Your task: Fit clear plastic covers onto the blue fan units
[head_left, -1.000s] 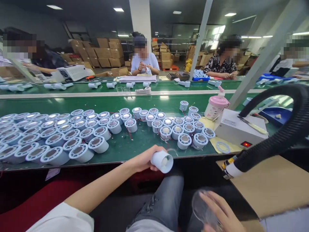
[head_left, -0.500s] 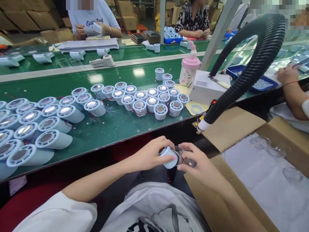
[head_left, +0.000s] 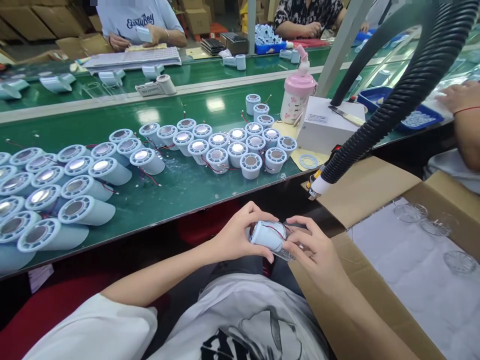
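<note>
Above my lap, my left hand (head_left: 240,234) is closed round the left end of a light blue cylindrical housing (head_left: 267,237), thumb below and fingers above. The housing lies on its side, and a dark red wire (head_left: 275,229) runs along it. My right hand (head_left: 317,247) grips a clear plastic cover (head_left: 285,254) at the housing's right end; its fingertips also touch near the wire. How far the cover overlaps the housing is partly hidden by my fingers. Similar blue housings (head_left: 87,209) with round metallic ends stand in rows on the green bench (head_left: 180,190).
A black flexible hose (head_left: 375,135) with a white nozzle arches from a white box (head_left: 326,125) at the right. Below it stands an open carton (head_left: 371,195) holding clear round covers (head_left: 459,261). A pink-lidded bottle (head_left: 299,92) stands behind. Co-workers sit across and at the right.
The housing has turned so its side and wire show, lying more lengthwise between my hands. My right fingers have shifted along the clear cover. The head view has moved slightly.
</note>
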{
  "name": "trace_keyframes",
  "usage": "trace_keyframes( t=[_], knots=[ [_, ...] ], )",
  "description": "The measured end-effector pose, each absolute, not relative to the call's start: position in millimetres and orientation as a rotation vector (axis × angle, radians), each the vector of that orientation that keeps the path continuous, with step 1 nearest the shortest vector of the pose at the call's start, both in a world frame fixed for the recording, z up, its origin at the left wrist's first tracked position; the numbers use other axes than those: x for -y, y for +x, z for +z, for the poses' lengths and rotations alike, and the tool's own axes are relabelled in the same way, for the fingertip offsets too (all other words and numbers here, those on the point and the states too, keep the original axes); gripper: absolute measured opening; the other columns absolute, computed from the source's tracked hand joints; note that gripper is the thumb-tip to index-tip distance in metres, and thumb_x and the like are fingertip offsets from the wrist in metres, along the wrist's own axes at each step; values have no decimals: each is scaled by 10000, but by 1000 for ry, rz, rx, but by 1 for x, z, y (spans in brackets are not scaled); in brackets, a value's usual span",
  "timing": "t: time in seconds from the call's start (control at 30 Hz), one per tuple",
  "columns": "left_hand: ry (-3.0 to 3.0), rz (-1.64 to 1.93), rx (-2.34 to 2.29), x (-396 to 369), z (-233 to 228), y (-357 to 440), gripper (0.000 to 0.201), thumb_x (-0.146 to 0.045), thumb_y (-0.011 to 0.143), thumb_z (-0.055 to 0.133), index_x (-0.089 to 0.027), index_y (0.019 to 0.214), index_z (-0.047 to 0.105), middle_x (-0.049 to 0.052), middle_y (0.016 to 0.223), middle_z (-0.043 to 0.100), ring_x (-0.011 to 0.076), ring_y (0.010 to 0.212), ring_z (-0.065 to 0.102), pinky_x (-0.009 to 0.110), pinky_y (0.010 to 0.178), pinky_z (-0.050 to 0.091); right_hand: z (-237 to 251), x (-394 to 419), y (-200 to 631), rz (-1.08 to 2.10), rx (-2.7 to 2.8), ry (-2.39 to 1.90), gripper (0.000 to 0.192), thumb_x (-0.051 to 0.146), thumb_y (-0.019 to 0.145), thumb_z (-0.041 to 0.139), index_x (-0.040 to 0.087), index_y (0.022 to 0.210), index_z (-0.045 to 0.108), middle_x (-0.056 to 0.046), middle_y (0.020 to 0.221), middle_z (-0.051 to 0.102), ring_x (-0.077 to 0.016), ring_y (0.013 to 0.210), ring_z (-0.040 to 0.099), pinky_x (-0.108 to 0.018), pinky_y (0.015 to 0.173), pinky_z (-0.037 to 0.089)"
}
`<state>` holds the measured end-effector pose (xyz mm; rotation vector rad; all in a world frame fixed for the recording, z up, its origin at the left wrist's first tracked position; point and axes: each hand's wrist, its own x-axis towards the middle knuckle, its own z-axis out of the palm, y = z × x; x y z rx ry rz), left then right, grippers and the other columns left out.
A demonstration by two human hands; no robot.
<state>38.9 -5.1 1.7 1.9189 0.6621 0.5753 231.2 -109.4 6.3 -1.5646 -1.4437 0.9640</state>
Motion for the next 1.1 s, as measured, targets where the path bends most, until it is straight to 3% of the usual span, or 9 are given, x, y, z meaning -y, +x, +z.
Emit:
trace_keyframes(
  t=[0.17,0.33,0.4,0.47,0.57,0.63,0.7,0.83,1.1],
  knots=[
    [1976,515,-409,-2,-15,42,690,-461,569,850,-244,1190,642,112,1169,549,263,1093,542,403,944,465,3,110,236,1110,1191,-1505,314,370,829,649,195,575,587,-102,1088,559,-290,1059,620,-291,652,547],
    [1763,358,-404,1,-10,45,673,-339,689,802,-254,1306,546,116,1264,588,252,1113,579,324,849,520,0,106,250,1260,921,-1344,277,356,787,728,200,581,627,-76,1067,652,-280,1065,640,-341,788,565],
    [1626,325,-475,4,-6,47,674,-297,689,800,-236,1306,535,111,1250,593,226,1041,609,334,851,526,-1,107,253,1285,967,-1284,190,345,790,729,214,661,679,-81,1152,662,-298,1129,614,-373,808,576],
    [1460,324,-530,8,-4,48,679,-270,674,808,-210,1291,532,111,1240,593,208,996,620,349,861,527,0,110,253,1222,1190,-1298,93,292,775,745,250,857,732,-74,1292,614,-307,1219,556,-422,906,550],
    [1227,322,-578,11,-4,47,693,-280,663,816,-211,1286,520,122,1262,567,203,955,625,347,782,552,2,117,252,950,1588,-1406,360,187,797,708,298,1138,672,-51,1407,533,-275,1288,501,-439,1040,465],
    [1165,304,-566,12,-4,46,724,-306,668,814,-228,1315,499,125,1264,561,197,924,628,332,732,560,3,121,251,803,1694,-1440,359,172,831,667,292,1169,640,-49,1405,537,-257,1286,506,-419,1064,446],
    [1206,296,-525,12,-2,44,760,-308,670,815,-238,1349,479,124,1278,564,204,959,628,340,782,552,2,123,251,785,1689,-1454,343,186,835,671,283,1160,617,-51,1384,557,-252,1265,528,-404,1046,467],
    [1406,303,-478,9,5,41,794,-261,656,830,-246,1370,484,123,1361,540,265,1143,588,393,956,491,3,124,254,973,1595,-1434,391,226,823,699,278,1187,564,-57,1371,561,-253,1188,583,-395,966,532],
    [1559,371,-382,9,13,41,758,-240,667,826,-288,1355,513,110,1370,539,274,1219,556,381,982,491,11,126,256,1274,1369,-1350,403,223,841,685,340,1197,536,-5,1317,561,-232,1172,572,-358,940,527]
  ],
)
